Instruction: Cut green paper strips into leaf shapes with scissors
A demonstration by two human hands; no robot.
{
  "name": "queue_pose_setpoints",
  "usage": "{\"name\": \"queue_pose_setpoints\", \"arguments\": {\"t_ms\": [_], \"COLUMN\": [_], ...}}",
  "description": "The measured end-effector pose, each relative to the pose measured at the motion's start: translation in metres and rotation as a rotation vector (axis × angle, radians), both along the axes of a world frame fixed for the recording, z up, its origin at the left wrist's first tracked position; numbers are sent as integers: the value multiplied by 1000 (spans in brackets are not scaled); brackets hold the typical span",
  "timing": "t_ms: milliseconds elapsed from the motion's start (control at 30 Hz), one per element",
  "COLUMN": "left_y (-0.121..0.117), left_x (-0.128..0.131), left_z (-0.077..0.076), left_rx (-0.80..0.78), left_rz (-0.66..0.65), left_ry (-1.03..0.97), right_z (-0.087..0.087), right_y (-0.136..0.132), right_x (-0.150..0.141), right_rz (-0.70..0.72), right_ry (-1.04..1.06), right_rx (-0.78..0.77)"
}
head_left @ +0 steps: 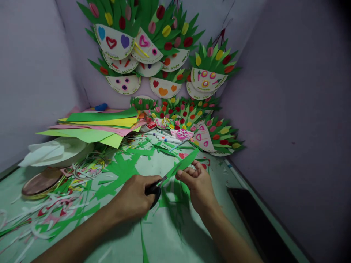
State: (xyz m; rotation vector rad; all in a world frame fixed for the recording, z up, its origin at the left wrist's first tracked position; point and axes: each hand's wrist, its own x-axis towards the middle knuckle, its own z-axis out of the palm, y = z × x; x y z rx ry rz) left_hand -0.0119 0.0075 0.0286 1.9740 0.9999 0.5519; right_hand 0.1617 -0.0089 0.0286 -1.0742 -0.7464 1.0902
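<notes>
My left hand (135, 197) is closed round the black handles of a pair of scissors (154, 191). The blades point up and to the right, against a strip of green paper (189, 159). My right hand (197, 182) pinches that strip between thumb and fingers, just right of the blades. Whether the blades are parted is hard to make out. Below both hands, green paper scraps (175, 199) lie on the pale green tabletop (164, 237).
Coloured paper sheets (101, 122) are stacked at the back left, above white paper plates (59, 149). A round tin lid (42, 182) lies among paper shreds. Markers (167, 138) lie at the back. A dark phone (257, 223) rests at right. Paper flower baskets (115, 42) hang on the wall.
</notes>
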Motion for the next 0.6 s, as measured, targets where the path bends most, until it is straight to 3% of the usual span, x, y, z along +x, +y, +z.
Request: {"name": "queue_pose_setpoints", "arguments": {"t_ms": [600], "left_y": [-2], "left_x": [2], "left_z": [-1], "left_rx": [-16], "left_rz": [-36], "left_ry": [-26], "right_z": [-1], "right_y": [1], "right_x": [-1], "right_rz": [-16], "right_ry": [-31], "right_rx": [-10]}}
